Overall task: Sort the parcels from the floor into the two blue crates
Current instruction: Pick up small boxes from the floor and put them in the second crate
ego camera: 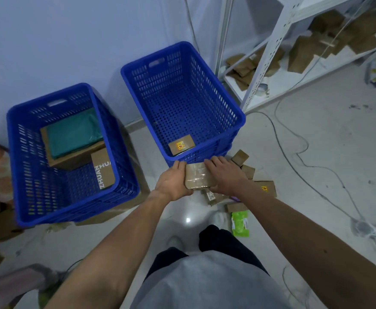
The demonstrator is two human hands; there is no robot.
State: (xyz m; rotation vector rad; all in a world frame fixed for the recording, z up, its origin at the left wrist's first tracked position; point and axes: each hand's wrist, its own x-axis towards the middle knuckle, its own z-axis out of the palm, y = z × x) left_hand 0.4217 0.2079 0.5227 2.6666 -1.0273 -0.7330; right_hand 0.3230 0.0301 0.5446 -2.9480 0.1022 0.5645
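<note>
I hold a taped brown cardboard parcel (197,177) between both hands, just in front of the near rim of the right blue crate (238,121). My left hand (173,181) grips its left end and my right hand (225,172) lies over its right side. The right crate holds one small box with a yellow label (181,144). In the left blue crate (13,152) lie a green bag (73,132) on a brown box and a carton printed ZHUAN (103,170). More small parcels (265,188) lie on the floor under my right arm, partly hidden.
A white metal shelf rack (269,52) with brown boxes stands at the back right. Cables (294,152) run across the floor on the right. A green packet (240,224) lies by my feet. Flattened cardboard (109,215) sits under the left crate, against a pale wall.
</note>
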